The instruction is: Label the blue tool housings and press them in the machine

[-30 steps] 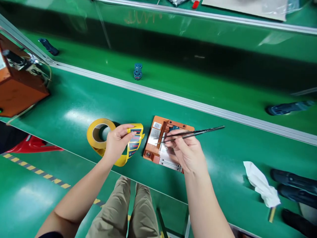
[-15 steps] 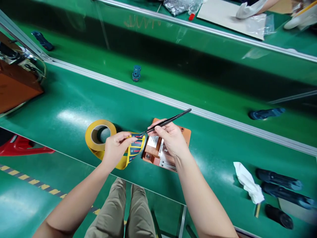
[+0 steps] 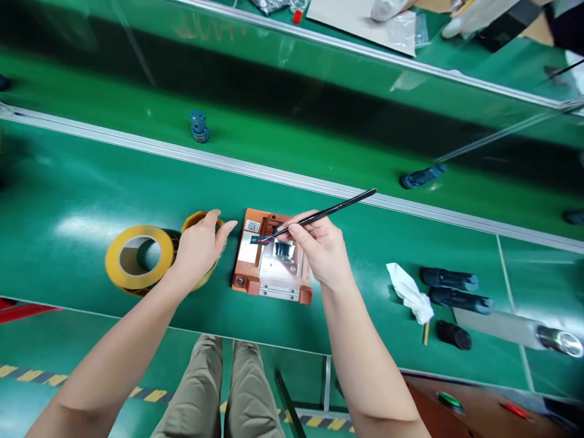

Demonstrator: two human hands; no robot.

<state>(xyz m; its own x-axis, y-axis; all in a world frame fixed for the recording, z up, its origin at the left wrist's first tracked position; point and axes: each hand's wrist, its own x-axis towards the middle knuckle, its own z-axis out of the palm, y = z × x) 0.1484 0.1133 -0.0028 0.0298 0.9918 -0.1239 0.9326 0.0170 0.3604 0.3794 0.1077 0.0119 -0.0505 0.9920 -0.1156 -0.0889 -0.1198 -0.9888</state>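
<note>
Pinching black tweezers [image 3: 326, 213] between thumb and fingers of the right hand [image 3: 319, 249], tips holding a small dark label [image 3: 261, 239] over the orange fixture [image 3: 272, 257] on the green bench [image 3: 82, 188]. Resting left hand [image 3: 197, 246] on yellow backing strip [image 3: 201, 220], fingers loosely curled over it, just beside the yellow roll [image 3: 134, 260]. Lying further right: white cloth [image 3: 409, 293], black handles [image 3: 449, 280].

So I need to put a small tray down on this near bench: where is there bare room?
Bare green mat lies left of the yellow roll, and between the orange fixture and the white cloth. It is crowded from the roll through the left hand and right hand, and around the black parts.
</note>
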